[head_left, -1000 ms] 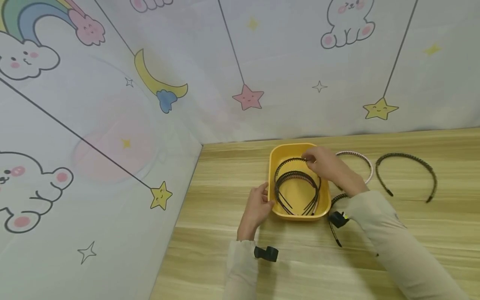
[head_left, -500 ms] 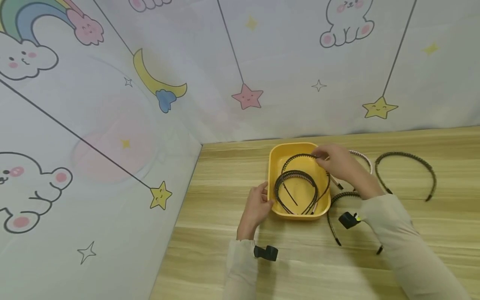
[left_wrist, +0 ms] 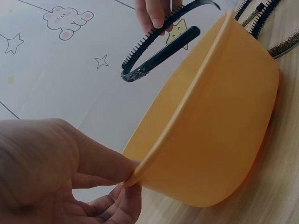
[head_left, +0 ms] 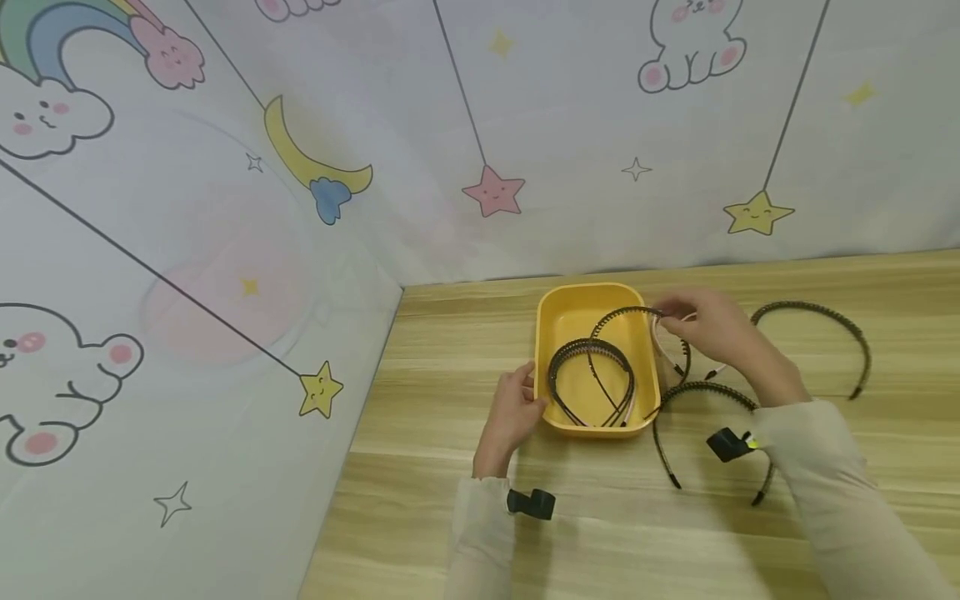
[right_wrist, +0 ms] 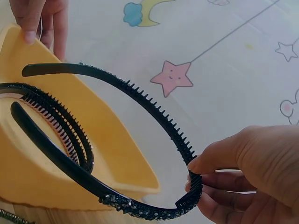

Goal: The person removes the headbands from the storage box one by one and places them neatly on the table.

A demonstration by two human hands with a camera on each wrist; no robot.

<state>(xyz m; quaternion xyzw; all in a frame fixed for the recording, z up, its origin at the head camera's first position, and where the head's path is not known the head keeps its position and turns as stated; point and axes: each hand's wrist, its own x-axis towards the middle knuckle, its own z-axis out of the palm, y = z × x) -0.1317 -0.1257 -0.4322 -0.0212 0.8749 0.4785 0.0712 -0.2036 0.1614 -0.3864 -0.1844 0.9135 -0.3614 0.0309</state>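
The yellow bin (head_left: 566, 315) stands on the wood-grain tabletop (head_left: 442, 375), its far edge near the back wall (head_left: 570, 125); a wide stretch of table runs left from it to the left wall (head_left: 195, 400), and more lies on its near side; to the right, room is tighter, with a white headband (head_left: 655, 337) just beside the bin, a dark near headband (head_left: 708, 386) close to the bin's near right corner, and a dark far-right headband (head_left: 813, 307) beyond; the head view alone shows this whole layout.

The right wrist view brings out the glittering dark stones and row of teeth on the held headband (right_wrist: 145, 211), plus pink teeth among the stacked headbands (right_wrist: 77, 126) inside the bin; the left wrist view shows the held one up above the rim; from the head, it crosses the bin's right rim.

The left hand (head_left: 516, 408) pinches the bin's left rim between thumb and fingers; the right hand (head_left: 708, 321), right of the bin, pinches the held headband near its crown, thumb and fingers closed on the band.
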